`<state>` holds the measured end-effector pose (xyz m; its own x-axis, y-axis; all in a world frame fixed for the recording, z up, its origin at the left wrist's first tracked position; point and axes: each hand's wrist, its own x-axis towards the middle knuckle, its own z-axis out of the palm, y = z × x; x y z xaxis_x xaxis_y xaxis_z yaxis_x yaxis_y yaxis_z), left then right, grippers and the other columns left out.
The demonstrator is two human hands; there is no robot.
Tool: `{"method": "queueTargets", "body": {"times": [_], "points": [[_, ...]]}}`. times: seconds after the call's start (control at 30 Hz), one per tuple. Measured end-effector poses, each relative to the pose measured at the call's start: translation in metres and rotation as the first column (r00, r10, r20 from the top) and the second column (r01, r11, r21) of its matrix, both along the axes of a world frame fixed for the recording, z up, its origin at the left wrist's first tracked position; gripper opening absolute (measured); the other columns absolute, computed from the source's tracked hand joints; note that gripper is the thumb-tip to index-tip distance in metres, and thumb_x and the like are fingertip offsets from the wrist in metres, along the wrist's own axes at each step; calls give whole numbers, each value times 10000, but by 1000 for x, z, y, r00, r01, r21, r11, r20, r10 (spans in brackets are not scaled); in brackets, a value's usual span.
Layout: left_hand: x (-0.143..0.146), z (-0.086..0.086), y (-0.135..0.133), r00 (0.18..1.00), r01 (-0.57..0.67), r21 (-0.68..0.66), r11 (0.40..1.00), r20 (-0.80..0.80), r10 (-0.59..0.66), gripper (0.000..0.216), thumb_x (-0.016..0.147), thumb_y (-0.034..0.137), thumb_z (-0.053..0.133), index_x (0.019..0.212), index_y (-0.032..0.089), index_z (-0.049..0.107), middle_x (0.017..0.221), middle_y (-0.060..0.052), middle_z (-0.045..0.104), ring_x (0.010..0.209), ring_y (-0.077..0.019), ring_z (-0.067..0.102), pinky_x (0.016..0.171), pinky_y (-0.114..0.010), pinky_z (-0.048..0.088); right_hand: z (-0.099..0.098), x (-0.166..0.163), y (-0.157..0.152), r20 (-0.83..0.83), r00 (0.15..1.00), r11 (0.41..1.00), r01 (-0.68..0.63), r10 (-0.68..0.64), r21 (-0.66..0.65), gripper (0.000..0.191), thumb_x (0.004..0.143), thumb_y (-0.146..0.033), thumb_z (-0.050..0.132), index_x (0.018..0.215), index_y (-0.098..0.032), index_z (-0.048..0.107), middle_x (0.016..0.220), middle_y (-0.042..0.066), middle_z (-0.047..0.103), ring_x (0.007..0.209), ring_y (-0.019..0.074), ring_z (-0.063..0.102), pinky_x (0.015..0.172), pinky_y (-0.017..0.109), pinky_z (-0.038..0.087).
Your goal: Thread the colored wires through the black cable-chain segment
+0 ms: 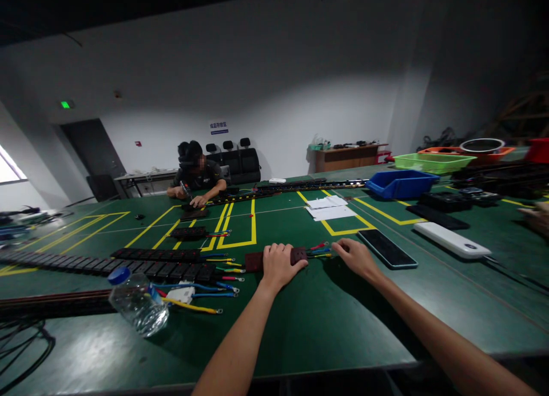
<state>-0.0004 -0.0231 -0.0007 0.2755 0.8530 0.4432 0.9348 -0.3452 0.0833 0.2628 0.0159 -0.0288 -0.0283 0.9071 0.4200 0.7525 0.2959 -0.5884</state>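
Note:
My left hand (279,264) lies over a dark reddish-brown block (254,262) on the green table, its fingers wrapped across the top and the thumb at the right end. From that end come short red, blue and yellow-green wires (319,251) with metal lugs. Right at the wire tips, my right hand (354,256) is closed in a pinch; what sits between the fingertips is too small to make out. Left of the block, rows of black linked modules (171,268) end in coloured wires with ring lugs (229,279).
A water bottle (139,304) stands tilted-looking at the front left. Right of my hands lie a phone (387,248) and a white power bank (450,240). Farther back are paper sheets (330,208), a blue bin (401,184) and a green basket (433,163). Across the table a person (199,179) works.

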Motion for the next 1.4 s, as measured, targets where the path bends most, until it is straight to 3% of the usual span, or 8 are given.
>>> {"method": "queueTargets", "body": {"times": [0.13, 0.3, 0.43, 0.63, 0.83, 0.97, 1.3, 1.4], "points": [[0, 0, 0, 1000, -2, -4, 1000, -1, 2, 625, 886, 773, 487, 1072, 209, 681, 1063, -104, 700, 996, -286, 592, 887, -432, 400, 3, -2, -2, -7, 1000, 999, 23, -23, -29, 442, 935, -528, 441, 741, -207, 675, 715, 54, 677, 656, 204, 598, 608, 299, 343], [0, 2, 0, 1000, 8, -9, 1000, -4, -8, 633, 890, 774, 478, 1086, 207, 678, 1061, -101, 701, 993, -282, 594, 884, -428, 402, 4, -1, -3, 74, 995, 992, 67, -59, -111, 396, 943, -497, 461, 959, -224, 748, 898, 72, 716, 781, 222, 636, 658, 296, 376], [0, 3, 0, 1000, 11, -16, 1000, -7, -11, 637, 893, 775, 470, 1104, 209, 677, 1077, -106, 704, 1010, -285, 594, 893, -429, 399, 3, -2, -3, 69, 998, 993, 23, -15, -113, 414, 949, -514, 460, 1037, -224, 743, 911, 74, 710, 810, 222, 635, 702, 302, 403], [0, 5, 2, 1000, 9, -24, 1000, -9, -10, 635, 904, 769, 454, 1096, 204, 672, 1076, -111, 704, 993, -282, 601, 897, -432, 400, 5, -8, -3, -29, 993, 994, -112, 111, -14, 418, 952, -517, 460, 986, -192, 721, 904, 75, 714, 819, 224, 633, 724, 314, 430], [0, 8, 0, 1000, 10, -39, 999, -6, -10, 624, 909, 762, 456, 1109, 210, 668, 1087, -102, 704, 998, -275, 604, 899, -424, 404, 12, -7, -10, 98, 994, 996, 45, -38, -76, 342, 956, -467, 502, 1032, -222, 729, 943, 71, 727, 816, 215, 641, 650, 290, 385], [0, 9, 0, 1000, 2, -31, 1000, -21, -3, 638, 905, 770, 449, 1107, 206, 669, 1072, -104, 703, 1002, -285, 599, 900, -431, 400, 15, -5, -13, 217, 968, 979, 157, -126, -130, 343, 964, -464, 500, 931, -222, 741, 934, 86, 727, 786, 211, 638, 600, 280, 335], [1, 10, 1, 999, -11, -40, 999, -35, 9, 640, 901, 770, 460, 1086, 193, 668, 1070, -108, 706, 1000, -288, 601, 889, -431, 404, 12, -2, -11, 132, 991, 997, 48, -38, -68, 379, 959, -476, 489, 791, -219, 710, 822, 51, 720, 740, 190, 625, 608, 273, 341], [1, 9, 1, 999, -2, -41, 999, -37, 0, 645, 904, 771, 449, 1088, 194, 670, 1075, -112, 704, 1011, -292, 601, 897, -431, 402, 13, -3, -12, 170, 983, 994, 85, -72, -71, 397, 973, -489, 475, 803, -227, 721, 839, 52, 720, 751, 195, 627, 607, 277, 331]]}}
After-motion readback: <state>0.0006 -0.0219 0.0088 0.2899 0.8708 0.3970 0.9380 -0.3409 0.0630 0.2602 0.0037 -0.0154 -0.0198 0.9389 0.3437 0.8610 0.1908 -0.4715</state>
